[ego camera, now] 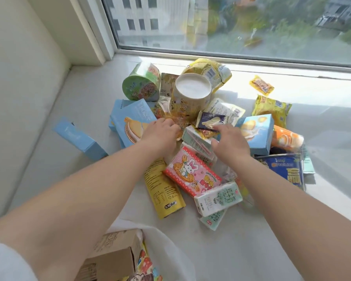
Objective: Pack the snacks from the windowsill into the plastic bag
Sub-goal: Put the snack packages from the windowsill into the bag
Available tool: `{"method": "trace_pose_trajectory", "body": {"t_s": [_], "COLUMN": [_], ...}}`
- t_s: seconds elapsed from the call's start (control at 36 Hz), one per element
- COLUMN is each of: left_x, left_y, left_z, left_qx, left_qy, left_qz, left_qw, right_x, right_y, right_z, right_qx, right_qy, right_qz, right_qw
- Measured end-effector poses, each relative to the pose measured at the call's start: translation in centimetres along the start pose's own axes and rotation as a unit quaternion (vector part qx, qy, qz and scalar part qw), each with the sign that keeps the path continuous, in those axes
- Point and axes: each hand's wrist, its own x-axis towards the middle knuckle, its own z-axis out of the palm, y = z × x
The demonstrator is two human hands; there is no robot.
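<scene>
From your head camera, the white plastic bag (pixel 170 246) lies at the bottom edge, its mouth toward the pile. Inside it you see a brown cardboard box (pixel 113 254) and a colourful cartoon packet (pixel 146 266); both are cut off by the frame, so the rest of the contents cannot be read.

The snacks are heaped on the white windowsill (pixel 48 159) in front of the window. A yellow cylindrical tub (pixel 190 96) stands upright with its white lid up, and a green cup (pixel 141 83) lies on its side behind it. The pink rabbit box (pixel 190 171) lies flat, its long axis running from upper left to lower right. A white milk carton (pixel 218 198) lies across its lower end.

Your left hand (pixel 160 134) reaches into the crinkled yellow wrappers; its fingertips are hidden, so I cannot tell the grip. Your right hand (pixel 229 142) hovers with fingers loosely spread, just below a dark blue biscuit packet (pixel 210 121), holding nothing.
</scene>
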Motion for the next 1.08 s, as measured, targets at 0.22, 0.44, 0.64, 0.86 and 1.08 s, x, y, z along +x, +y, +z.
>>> {"method": "trace_pose_trajectory", "body": {"t_s": [0.22, 0.44, 0.64, 0.86, 1.08], "left_x": [5.5, 8.2, 7.2, 4.9, 3.5], "left_y": [-0.5, -0.5, -1.1, -2.4, -2.9], "left_z": [1.3, 3.3, 6.1, 9.2, 9.7], "left_qx": [0.030, 0.040, -0.016, -0.105, -0.179], "left_qy": [-0.035, -0.076, -0.093, -0.035, 0.014], "left_qz": [-0.037, -0.062, -0.086, -0.085, -0.102], "left_qw": [0.998, 0.994, 0.992, 0.990, 0.979], "right_x": [4.6, 7.9, 8.8, 8.6, 7.5], "right_y": [2.0, 2.6, 2.6, 3.3, 3.1], "right_z": [0.6, 2.0, 3.1, 3.4, 2.9], "right_qx": [-0.130, -0.242, -0.214, -0.113, 0.002], "right_qy": [-0.013, -0.043, -0.027, 0.004, 0.018], "right_qz": [-0.026, -0.081, -0.097, -0.105, -0.072], "right_qw": [0.991, 0.966, 0.972, 0.988, 0.997]}}
